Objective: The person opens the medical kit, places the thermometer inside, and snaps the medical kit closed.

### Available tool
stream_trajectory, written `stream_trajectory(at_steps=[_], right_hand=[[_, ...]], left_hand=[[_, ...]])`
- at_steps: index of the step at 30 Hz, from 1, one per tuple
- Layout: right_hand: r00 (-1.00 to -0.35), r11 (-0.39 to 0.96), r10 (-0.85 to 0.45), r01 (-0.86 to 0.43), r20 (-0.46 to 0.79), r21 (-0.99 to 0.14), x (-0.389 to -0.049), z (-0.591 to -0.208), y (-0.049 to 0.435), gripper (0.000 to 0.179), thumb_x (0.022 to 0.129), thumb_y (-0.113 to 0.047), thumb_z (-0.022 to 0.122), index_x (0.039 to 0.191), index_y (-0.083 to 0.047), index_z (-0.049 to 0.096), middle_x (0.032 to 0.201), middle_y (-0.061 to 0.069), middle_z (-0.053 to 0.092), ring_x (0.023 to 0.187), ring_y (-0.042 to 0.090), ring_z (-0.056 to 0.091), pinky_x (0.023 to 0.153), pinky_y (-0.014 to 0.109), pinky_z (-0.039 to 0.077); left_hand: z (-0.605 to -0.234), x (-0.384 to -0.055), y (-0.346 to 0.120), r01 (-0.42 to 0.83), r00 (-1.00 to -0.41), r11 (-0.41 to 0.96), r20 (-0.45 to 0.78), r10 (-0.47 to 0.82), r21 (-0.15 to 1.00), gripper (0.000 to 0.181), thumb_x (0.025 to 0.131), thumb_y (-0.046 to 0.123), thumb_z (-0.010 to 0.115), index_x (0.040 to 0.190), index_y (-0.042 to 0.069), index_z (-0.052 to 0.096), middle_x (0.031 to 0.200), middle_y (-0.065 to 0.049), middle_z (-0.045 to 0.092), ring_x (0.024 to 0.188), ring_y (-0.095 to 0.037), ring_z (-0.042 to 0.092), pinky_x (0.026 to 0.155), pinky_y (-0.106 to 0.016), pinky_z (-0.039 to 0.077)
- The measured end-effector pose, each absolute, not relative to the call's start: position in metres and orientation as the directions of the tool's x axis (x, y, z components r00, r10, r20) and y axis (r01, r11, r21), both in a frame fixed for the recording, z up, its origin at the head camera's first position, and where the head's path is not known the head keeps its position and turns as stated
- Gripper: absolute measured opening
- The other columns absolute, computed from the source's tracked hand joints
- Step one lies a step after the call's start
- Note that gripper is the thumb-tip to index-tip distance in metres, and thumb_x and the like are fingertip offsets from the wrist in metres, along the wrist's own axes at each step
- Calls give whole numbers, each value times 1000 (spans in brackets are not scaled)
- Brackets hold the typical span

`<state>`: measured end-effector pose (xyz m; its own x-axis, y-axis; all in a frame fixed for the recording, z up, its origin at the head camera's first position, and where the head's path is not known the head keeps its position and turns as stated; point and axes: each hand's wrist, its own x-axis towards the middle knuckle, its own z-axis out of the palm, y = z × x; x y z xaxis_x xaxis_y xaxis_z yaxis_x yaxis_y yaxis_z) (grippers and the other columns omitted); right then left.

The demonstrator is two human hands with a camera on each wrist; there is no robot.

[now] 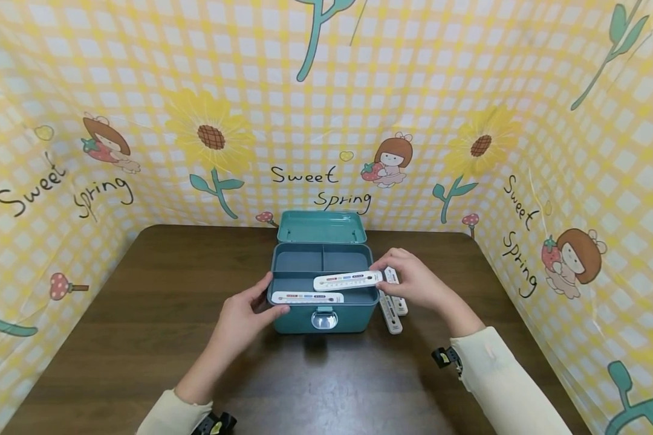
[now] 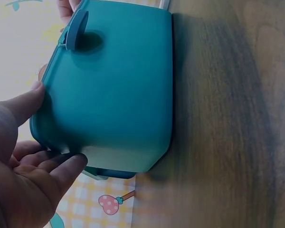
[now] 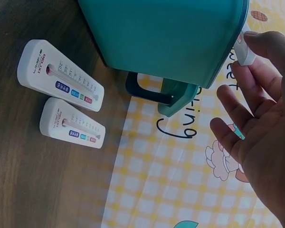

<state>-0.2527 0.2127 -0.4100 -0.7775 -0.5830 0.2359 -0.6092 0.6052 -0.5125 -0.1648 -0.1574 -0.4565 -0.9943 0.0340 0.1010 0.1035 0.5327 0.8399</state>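
A teal storage box [image 1: 326, 323] stands with its lid raised. My left hand [image 1: 246, 313] holds its front left corner, thumb at the front rim and fingers along the left side [image 2: 118, 154]. My right hand [image 1: 413, 279] pinches one end of a white thermometer [image 1: 348, 281] between thumb and fingertips, over the box's right rim. The other end of this thermometer reaches over the front compartment. A second white thermometer [image 1: 303, 298] lies lengthwise along the front wall inside. Two more thermometers, one nearer [image 3: 61, 76] and one farther [image 3: 73, 122], lie face up on the table right of the box.
A divider [image 1: 323, 258] splits the back of the box into two compartments. The open lid [image 1: 322, 227] leans back close to the yellow checked cloth [image 1: 239, 181], which walls in the dark wooden table [image 1: 207, 254]. A clear latch [image 1: 324, 320] sits on the box's front.
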Motion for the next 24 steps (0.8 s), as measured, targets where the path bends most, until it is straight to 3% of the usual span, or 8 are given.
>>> stream_trajectory(at_steps=[11,24], right_hand=[[-798,660,-577,-582,177,-474,-252,-403,204,25,89,-20,81,113,-21,77,103,-8,64,100,14,53,86,37,48],[-778,656,-613,-599,139,-459,-252,-394,187,24,89,-28,83,111,-23,77,109,-8,67,110,17,53,98,44,44]], left_hand=[[-456,-162,-155,48,-999,485,50,9,873,88,83,53,81,156,20,43,156,-7,47,136,-21,55,98,-36,54],[-451,-162,-154,16,-1000,489,19,-1,872,85,84,48,82,156,21,44,156,-9,48,135,-23,56,99,-38,54]])
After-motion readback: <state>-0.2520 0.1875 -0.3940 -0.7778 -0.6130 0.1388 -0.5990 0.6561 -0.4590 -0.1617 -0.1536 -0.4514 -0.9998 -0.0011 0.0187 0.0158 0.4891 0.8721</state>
